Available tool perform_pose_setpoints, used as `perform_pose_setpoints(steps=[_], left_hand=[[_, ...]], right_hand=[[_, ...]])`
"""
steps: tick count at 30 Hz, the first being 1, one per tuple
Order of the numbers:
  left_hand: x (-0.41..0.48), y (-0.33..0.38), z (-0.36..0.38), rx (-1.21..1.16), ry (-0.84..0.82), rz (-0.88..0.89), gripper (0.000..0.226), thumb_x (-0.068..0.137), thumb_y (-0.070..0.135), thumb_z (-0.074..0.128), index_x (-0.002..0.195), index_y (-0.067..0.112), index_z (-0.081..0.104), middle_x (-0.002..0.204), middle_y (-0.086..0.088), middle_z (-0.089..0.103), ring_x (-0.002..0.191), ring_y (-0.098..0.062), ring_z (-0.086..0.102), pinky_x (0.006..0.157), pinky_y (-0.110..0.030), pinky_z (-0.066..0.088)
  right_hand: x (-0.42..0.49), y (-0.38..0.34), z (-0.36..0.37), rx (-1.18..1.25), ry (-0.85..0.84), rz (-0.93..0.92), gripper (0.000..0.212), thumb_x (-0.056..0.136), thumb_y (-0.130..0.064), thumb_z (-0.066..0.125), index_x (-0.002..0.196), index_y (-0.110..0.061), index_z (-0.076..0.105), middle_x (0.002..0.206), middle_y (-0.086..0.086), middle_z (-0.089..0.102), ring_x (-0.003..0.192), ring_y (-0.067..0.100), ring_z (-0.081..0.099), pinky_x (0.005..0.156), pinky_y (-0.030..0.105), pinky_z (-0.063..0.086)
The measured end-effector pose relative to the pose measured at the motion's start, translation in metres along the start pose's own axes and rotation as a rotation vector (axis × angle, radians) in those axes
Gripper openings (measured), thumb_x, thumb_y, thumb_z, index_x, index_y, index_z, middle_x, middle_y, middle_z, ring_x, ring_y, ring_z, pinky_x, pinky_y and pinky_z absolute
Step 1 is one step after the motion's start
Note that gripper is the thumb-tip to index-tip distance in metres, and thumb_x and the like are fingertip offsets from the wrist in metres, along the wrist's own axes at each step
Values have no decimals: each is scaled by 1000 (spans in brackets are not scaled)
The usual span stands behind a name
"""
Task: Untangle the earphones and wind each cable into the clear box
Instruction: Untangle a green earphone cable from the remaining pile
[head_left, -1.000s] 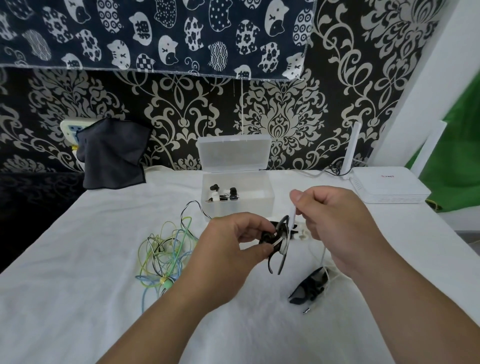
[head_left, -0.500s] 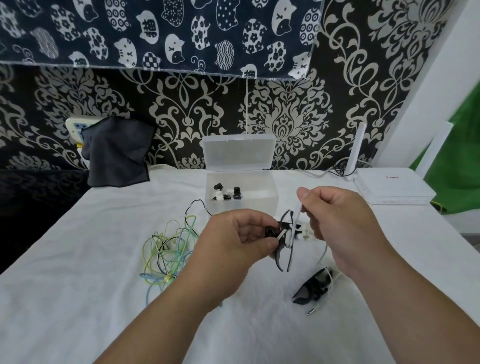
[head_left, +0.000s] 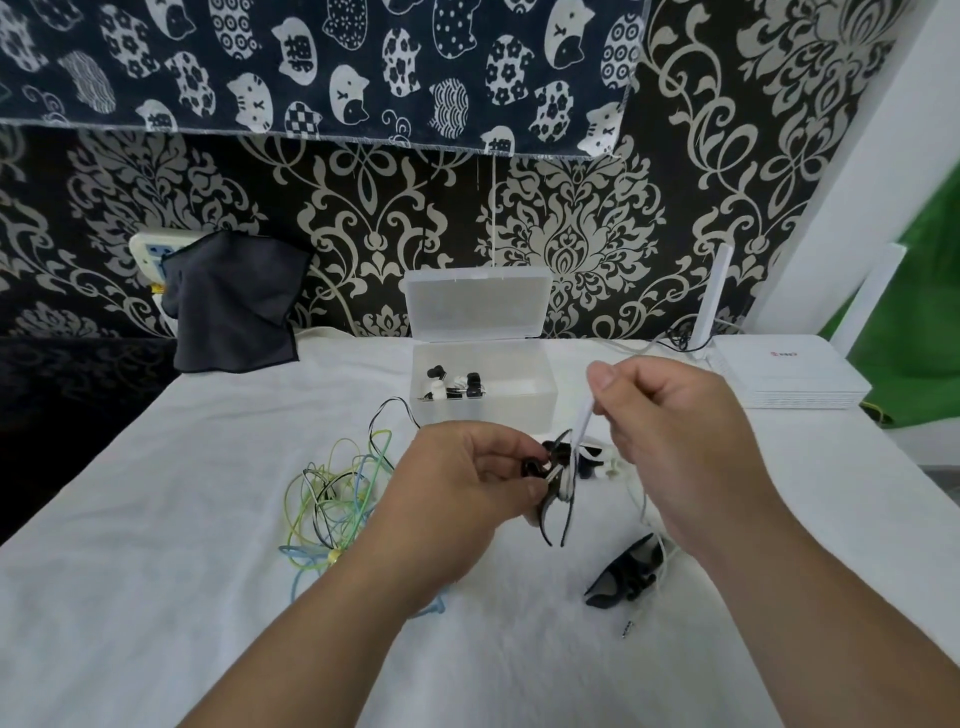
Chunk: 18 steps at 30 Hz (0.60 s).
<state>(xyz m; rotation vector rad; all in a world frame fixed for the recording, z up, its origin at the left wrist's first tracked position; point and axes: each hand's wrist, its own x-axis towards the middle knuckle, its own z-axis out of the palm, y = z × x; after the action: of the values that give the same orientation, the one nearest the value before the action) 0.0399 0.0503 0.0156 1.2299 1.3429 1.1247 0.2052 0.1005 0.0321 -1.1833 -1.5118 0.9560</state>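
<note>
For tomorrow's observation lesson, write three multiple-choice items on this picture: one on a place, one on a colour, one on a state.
1. Where does the tangle of green and blue cables lie?
A. in the clear box
B. on the white cloth, left of the left hand
C. on the router

2. What colour is the cable pinched by the right hand?
A. white
B. red
C. orange

3. How is the clear box lid?
A. shut
B. lying flat on the table
C. open, standing upright

Answers: 1 B, the tangle rests on the cloth beside the left hand; 2 A, the strand under the fingertips is white; 3 C, the lid stands behind the box.
</note>
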Motion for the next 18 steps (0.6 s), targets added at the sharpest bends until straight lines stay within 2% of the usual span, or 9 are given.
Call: perform_pose_setpoints(steps=[3, 9, 15, 18], left_hand=[[-2, 1, 1, -33, -94, 6, 21, 81, -8, 72, 91, 10, 75, 83, -15, 75, 76, -27, 72, 82, -34, 58], [-3, -1, 3, -287, -53, -10, 19, 83, -13, 64, 90, 1, 74, 80, -17, 74, 68, -20, 69, 66, -19, 52], [1, -1, 3, -483, 11, -17, 19, 69, -8, 73, 77, 9, 77, 79, -17, 74, 69, -20, 70, 71, -23, 57], [1, 1, 2, -423, -30, -11, 17, 72, -8, 72, 82, 6, 76, 81, -19, 73, 70, -22, 68, 71, -23, 56]], right_hand=[[-2, 2, 4, -83, -8, -9, 38, 94, -32, 64, 65, -9, 60, 52, 3, 38, 48, 14, 31, 45, 25, 28], [1, 12, 5, -55, 53, 113, 40, 96, -31, 62, 61, -12, 57, 55, 9, 36, 51, 18, 28, 44, 25, 24], [2, 16, 5, -52, 86, 179, 38, 95, -32, 64, 63, -11, 62, 54, 6, 39, 51, 18, 31, 48, 27, 29], [1, 16, 6, -11, 58, 184, 43, 95, -31, 63, 56, -15, 58, 53, 3, 36, 52, 18, 30, 52, 31, 27]])
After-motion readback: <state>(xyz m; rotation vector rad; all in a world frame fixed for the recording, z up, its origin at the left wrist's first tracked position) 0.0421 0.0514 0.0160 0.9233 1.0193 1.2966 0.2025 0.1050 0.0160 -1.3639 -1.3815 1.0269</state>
